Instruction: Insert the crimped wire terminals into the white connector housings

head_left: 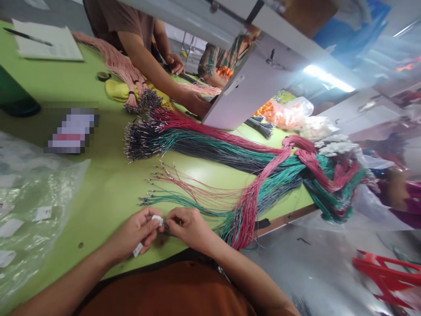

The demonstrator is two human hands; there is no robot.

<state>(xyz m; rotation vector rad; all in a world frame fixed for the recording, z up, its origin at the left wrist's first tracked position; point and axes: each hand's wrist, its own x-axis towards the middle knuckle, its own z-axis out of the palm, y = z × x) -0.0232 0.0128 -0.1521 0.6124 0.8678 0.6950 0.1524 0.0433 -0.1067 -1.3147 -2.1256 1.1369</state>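
My left hand (pixel 138 232) pinches a small white plastic connector (pixel 158 219) at the near edge of the green table (pixel 108 188). A second white piece (pixel 138 249) sticks out under its fingers. My right hand (pixel 187 226) is closed right beside it, fingertips pinching a thin wire at the connector. Loose red and green wires (pixel 184 193) with metal tips lie fanned out just beyond both hands.
Big bundles of red, green and grey wires (pixel 230 149) cross the table and hang off its right edge. A clear plastic bag (pixel 29 206) lies at left. Across the table a co-worker's arms (pixel 154 74) handle pink wires (pixel 121 66). Papers with a pen (pixel 46 41) lie far left.
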